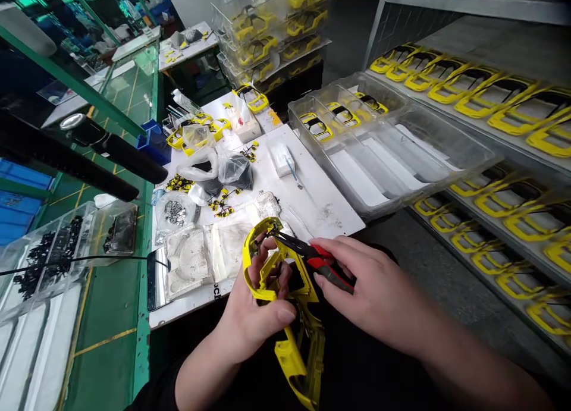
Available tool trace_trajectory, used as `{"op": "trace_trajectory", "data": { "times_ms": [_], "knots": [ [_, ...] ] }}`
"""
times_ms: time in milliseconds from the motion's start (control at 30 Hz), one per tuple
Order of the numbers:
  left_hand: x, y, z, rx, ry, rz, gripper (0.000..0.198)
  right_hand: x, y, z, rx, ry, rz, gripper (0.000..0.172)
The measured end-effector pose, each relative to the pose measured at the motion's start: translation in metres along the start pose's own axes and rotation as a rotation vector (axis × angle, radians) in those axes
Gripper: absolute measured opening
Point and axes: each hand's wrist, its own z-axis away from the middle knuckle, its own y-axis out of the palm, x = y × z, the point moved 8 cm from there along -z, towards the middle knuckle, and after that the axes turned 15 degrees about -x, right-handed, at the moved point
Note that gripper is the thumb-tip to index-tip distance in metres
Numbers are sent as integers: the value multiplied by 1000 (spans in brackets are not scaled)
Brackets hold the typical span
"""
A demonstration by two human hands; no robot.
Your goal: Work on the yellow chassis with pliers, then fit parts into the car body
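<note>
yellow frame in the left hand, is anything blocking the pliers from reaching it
Nothing visible does: the pliers in the right hand have their tips at the upper end of the yellow frame. The left hand holds it without covering those tips.

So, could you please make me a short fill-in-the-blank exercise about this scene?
1. The right hand holds a pair of ____.
2. Their handles are black and ____.
3. The left hand grips a frame coloured ____.
4. Tall shelves stand on the picture's ____ side.

Missing words: pliers, red, yellow, right.
</note>
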Motion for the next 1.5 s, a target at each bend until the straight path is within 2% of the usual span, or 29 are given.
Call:
{"op": "trace_trajectory", "data": {
  "times_ms": [200, 300, 400, 600, 733, 833, 933, 1100, 1267, 1333, 1400, 1500],
  "knots": [
    [-7, 3, 4, -27, 72, -263, 77, 7, -5, -2, 36, 33, -30, 35],
    [-14, 6, 5, -46, 110, -360, 84, 10, -8, -4, 42, 24, -31, 33],
    [-15, 11, 7, -39, 73, -365, 89, 9, -9, -6, 36, -1, 52, 28],
    [-16, 16, 11, -47, 98, -391, 84, 5, -13, -2, 27, -87, 298, 44],
    [-22, 21, 11, -67, 147, -412, 72, 6, -16, -3, 17, -162, 444, 48],
    [-26, 25, 9, -59, 176, -402, 65, 2, -12, -3, 30, -173, 453, 48],
    [-22, 24, 9, -48, 151, -393, 68, -1, -6, 0, 20, -180, 432, 49],
    [-9, 15, 13, -29, 47, -451, 79, 2, 4, 3, -12, -223, 524, 55],
    [-12, 11, 15, -59, 57, -393, 80, -9, 3, -3, 113, -92, 270, 41],
    [-11, 10, 15, -51, 57, -316, 75, -16, -2, -2, 125, -97, 226, 40],
    [-12, 6, 15, -22, 55, -205, 70, -20, -12, 4, 59, -148, 239, 40],
    [-16, -8, 14, 44, 52, -45, 74, -16, -26, 19, -128, -249, 184, 35]
  ]
}}
